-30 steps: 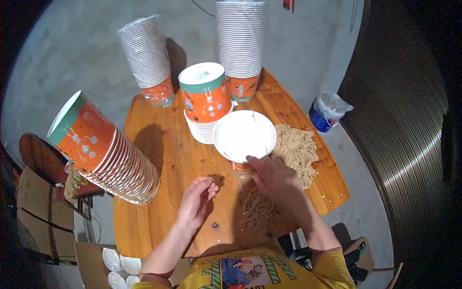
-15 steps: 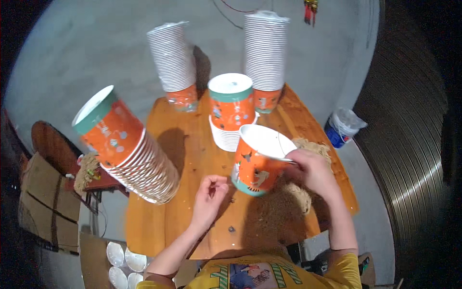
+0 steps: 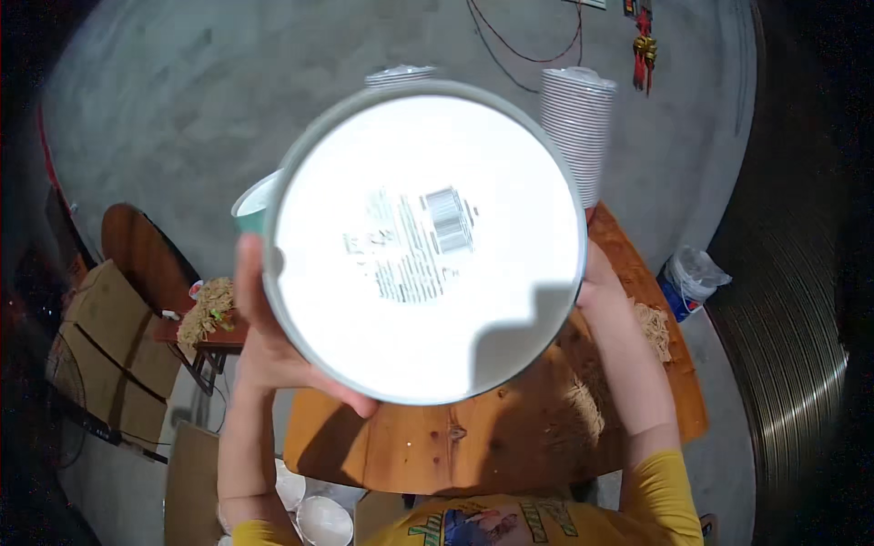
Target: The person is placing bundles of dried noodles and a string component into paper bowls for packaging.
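Observation:
A paper cup is raised close to the camera with its round white bottom facing me; it fills the middle of the view. My left hand grips its left side, fingers curled under the rim. My right hand holds its right side. Below lies the wooden table, with a heap of pale stringy fibres at its right edge. Most of the table is hidden behind the cup.
A tall stack of white cups stands behind on the right, and the rim of another cup shows at the left. A small low table with fibres, cardboard boxes and a white bucket stand around.
The cup went from standing on the table under my right hand, to tilted in it, to raised near the camera bottom-up. My left hand has taken hold of it too.

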### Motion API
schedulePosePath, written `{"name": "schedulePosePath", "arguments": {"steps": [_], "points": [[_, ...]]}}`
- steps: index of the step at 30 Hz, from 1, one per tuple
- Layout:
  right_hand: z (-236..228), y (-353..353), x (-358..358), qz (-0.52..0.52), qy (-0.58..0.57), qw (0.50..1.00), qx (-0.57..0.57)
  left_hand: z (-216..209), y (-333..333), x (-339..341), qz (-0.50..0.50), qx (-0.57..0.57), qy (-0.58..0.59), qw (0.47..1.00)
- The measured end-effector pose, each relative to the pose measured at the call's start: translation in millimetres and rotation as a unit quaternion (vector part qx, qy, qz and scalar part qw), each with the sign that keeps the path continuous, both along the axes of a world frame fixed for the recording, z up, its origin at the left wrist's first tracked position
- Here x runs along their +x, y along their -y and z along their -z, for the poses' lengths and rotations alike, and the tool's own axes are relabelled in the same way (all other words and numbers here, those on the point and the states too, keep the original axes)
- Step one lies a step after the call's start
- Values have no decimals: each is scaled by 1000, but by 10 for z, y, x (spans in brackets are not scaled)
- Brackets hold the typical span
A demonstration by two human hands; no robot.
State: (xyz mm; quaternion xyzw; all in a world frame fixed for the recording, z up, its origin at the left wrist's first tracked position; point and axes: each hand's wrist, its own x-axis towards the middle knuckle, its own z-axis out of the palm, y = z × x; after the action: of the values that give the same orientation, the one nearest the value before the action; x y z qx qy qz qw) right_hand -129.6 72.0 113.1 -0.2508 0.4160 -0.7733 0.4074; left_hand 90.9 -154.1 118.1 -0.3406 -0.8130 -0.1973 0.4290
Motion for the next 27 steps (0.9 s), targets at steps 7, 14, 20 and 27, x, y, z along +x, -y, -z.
{"name": "schedulePosePath", "arguments": {"steps": [7, 14, 20, 27], "points": [[-213, 639, 19, -279, 31, 953, -113, -600, 7, 65, -49, 117, -183, 975], [-271, 858, -6, -280, 65, 930, -230, -769, 294, 113, -101, 140, -95, 980], [-379, 981, 187, -294, 3, 915, -276, -859, 499, -67, -119, 129, -94, 980], [-402, 1198, 338, -320, -64, 901, -287, -856, 697, -171, -165, 156, -75, 971]]}}
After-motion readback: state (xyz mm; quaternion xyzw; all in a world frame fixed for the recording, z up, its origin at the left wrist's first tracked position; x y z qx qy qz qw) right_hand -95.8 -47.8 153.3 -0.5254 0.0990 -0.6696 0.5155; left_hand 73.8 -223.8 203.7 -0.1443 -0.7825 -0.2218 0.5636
